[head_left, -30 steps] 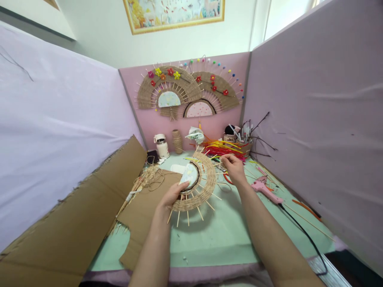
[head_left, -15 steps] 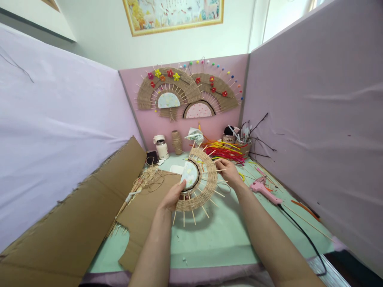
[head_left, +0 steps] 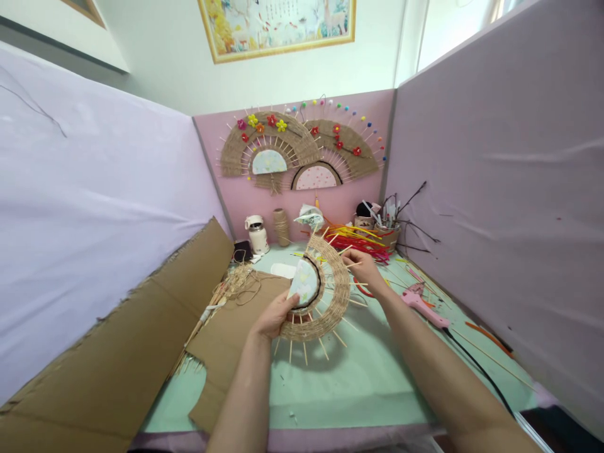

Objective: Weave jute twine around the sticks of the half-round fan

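Note:
My left hand (head_left: 276,314) is closed on a woven fan (head_left: 337,305), its thumb over the pale floral half-circle (head_left: 304,281) at the fan's inner edge. The fan is tilted on its side above the table, with a twine-woven band, a black trim line and thin wooden sticks poking outward. At the fan's upper right rim, my right hand (head_left: 362,265) pinches beside the stick ends; what lies between its fingertips is too small to make out. A thin loop of cord (head_left: 359,301) shows below that hand, behind the sticks.
A pink glue gun (head_left: 425,308) with a black cord lies at right. Cardboard (head_left: 236,340) and a stick bundle (head_left: 207,311) lie at left. Behind stand a white bottle (head_left: 257,236), a twine spool (head_left: 281,228) and colourful pipe cleaners (head_left: 361,239). Two finished fans (head_left: 268,135) hang on the back panel.
The view has shifted slightly. My left hand still grips the fan, and my right hand remains pinched by its upper right sticks, a little higher against the rim.

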Tool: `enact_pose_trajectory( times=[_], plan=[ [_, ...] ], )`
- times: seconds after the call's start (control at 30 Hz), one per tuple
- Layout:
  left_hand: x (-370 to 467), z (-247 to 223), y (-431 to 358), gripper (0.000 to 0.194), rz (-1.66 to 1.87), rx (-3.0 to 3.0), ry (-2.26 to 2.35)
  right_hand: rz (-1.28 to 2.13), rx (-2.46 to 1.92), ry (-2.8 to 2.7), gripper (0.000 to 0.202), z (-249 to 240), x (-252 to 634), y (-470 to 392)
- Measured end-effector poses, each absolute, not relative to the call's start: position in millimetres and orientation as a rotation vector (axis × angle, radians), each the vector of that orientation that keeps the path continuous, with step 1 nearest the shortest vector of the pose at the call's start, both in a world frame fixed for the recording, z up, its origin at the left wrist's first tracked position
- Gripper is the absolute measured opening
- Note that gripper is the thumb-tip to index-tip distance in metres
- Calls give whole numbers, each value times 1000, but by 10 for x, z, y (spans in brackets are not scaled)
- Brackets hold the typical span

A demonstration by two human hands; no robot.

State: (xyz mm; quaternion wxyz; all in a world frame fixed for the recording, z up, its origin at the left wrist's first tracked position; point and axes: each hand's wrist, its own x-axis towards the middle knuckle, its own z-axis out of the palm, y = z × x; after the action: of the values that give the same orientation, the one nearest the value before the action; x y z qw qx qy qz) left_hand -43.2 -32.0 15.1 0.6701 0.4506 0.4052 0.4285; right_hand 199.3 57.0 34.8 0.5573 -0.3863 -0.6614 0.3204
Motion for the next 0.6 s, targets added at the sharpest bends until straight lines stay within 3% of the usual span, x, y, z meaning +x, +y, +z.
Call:
enact_pose_trajectory(
  times=[0.23, 0.6],
  plan=[
    [-378, 141, -331, 49, 845, 1008, 990, 356, -865, -1713, 17, 271, 2368, 600],
    [-306, 100, -329, 55, 660, 1050, 1018, 174, -875, -1646, 18, 161, 2576, 540]
  ],
)
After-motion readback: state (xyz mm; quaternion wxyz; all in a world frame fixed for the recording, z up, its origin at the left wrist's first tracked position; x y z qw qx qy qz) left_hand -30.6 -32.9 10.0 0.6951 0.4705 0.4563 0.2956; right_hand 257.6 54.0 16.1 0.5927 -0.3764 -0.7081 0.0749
